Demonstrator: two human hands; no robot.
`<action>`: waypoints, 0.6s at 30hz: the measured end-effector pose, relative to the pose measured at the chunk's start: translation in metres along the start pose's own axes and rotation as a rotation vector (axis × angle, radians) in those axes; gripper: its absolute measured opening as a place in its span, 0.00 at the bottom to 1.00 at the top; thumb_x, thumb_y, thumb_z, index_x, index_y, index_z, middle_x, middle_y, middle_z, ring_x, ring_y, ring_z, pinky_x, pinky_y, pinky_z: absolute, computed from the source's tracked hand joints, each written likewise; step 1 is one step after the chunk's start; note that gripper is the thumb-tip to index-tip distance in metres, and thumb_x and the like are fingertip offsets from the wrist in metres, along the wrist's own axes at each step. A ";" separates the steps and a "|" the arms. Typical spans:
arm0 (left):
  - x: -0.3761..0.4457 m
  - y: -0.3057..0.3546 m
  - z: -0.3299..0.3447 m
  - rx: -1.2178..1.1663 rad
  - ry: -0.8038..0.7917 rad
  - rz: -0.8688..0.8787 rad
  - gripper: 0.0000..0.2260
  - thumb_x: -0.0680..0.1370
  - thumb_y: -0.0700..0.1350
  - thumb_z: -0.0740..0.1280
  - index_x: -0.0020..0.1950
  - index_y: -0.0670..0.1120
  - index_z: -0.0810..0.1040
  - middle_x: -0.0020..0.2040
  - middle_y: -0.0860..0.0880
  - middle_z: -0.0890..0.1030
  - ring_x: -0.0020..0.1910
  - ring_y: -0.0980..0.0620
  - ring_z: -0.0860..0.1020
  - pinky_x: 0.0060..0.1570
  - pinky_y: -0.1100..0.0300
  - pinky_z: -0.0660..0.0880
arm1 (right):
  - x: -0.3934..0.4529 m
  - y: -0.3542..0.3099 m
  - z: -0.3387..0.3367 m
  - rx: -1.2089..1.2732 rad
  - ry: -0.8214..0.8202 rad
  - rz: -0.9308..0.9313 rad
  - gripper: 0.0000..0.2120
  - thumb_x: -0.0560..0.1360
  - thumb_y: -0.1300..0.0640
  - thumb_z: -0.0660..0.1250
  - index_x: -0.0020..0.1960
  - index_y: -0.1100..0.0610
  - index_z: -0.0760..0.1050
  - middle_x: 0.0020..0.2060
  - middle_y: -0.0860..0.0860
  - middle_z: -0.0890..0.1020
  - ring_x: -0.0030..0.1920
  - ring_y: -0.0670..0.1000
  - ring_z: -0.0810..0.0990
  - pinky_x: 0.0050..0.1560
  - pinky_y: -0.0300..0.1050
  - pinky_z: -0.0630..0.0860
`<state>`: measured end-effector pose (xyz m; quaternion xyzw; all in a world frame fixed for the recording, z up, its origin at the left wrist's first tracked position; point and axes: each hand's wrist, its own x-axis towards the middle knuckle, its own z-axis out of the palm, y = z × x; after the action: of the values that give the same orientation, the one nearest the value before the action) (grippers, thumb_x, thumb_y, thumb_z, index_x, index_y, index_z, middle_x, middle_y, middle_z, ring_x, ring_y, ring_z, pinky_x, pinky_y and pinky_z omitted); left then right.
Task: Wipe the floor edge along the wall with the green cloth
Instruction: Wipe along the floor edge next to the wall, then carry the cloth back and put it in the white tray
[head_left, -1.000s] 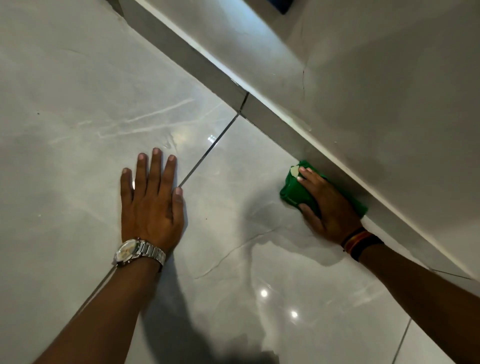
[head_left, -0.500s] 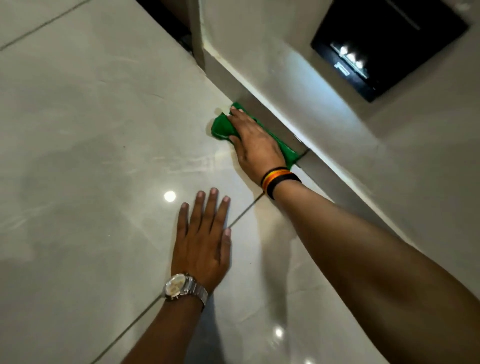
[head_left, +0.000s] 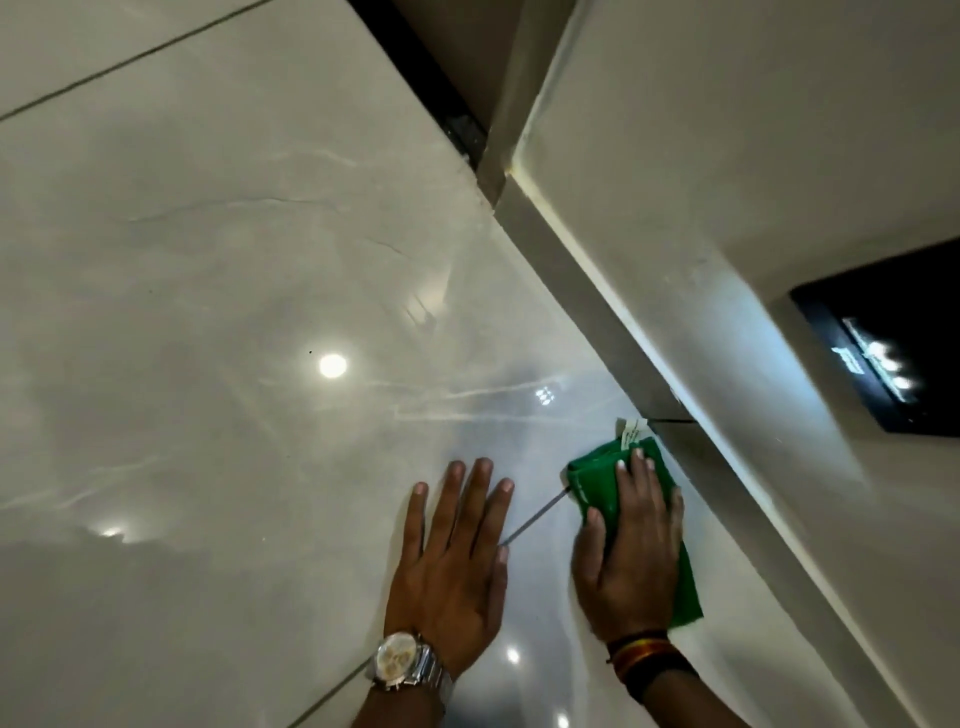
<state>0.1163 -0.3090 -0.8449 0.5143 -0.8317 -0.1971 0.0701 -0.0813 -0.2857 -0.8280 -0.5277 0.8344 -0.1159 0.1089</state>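
The green cloth (head_left: 597, 480) lies folded on the glossy pale floor, pressed against the grey skirting (head_left: 587, 306) at the foot of the wall. A white label sticks out at its far end. My right hand (head_left: 631, 551) lies flat on top of the cloth, fingers pointing along the wall, thumb on the floor side. My left hand (head_left: 452, 561), with a silver watch at the wrist, rests flat on the floor tile just left of the cloth, fingers spread, holding nothing.
The wall (head_left: 727, 156) runs diagonally from upper middle to lower right. A black panel with small lights (head_left: 883, 338) is set in the wall at right. A dark door gap (head_left: 431, 78) lies beyond the wall corner. A tile joint runs between my hands.
My right hand has slid the cloth back along the skirting toward me, from beyond the left hand to beside it. The view has shifted; the left hand stays planted.
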 end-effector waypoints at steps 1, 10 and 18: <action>-0.001 0.000 0.000 0.005 -0.001 0.000 0.29 0.86 0.52 0.54 0.88 0.47 0.59 0.89 0.45 0.55 0.88 0.41 0.54 0.85 0.37 0.50 | 0.000 -0.001 0.000 -0.038 -0.008 -0.001 0.27 0.82 0.49 0.55 0.78 0.60 0.66 0.80 0.58 0.68 0.81 0.58 0.64 0.83 0.70 0.54; -0.006 -0.004 -0.023 -0.073 -0.152 0.033 0.32 0.84 0.53 0.51 0.89 0.46 0.55 0.89 0.44 0.51 0.89 0.42 0.47 0.85 0.36 0.42 | -0.003 -0.011 -0.001 -0.081 -0.010 -0.010 0.27 0.84 0.56 0.56 0.82 0.59 0.60 0.83 0.57 0.61 0.84 0.57 0.58 0.85 0.58 0.50; -0.072 -0.027 -0.147 -0.082 -0.130 -0.216 0.32 0.84 0.53 0.44 0.88 0.44 0.58 0.88 0.40 0.54 0.88 0.40 0.50 0.85 0.41 0.35 | -0.035 -0.099 -0.033 0.012 -0.198 0.169 0.32 0.73 0.78 0.60 0.77 0.66 0.69 0.74 0.64 0.74 0.74 0.67 0.71 0.78 0.59 0.68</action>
<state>0.2194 -0.2934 -0.7155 0.5839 -0.7654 -0.2702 0.0156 0.0077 -0.2928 -0.7636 -0.4638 0.8603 -0.0587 0.2035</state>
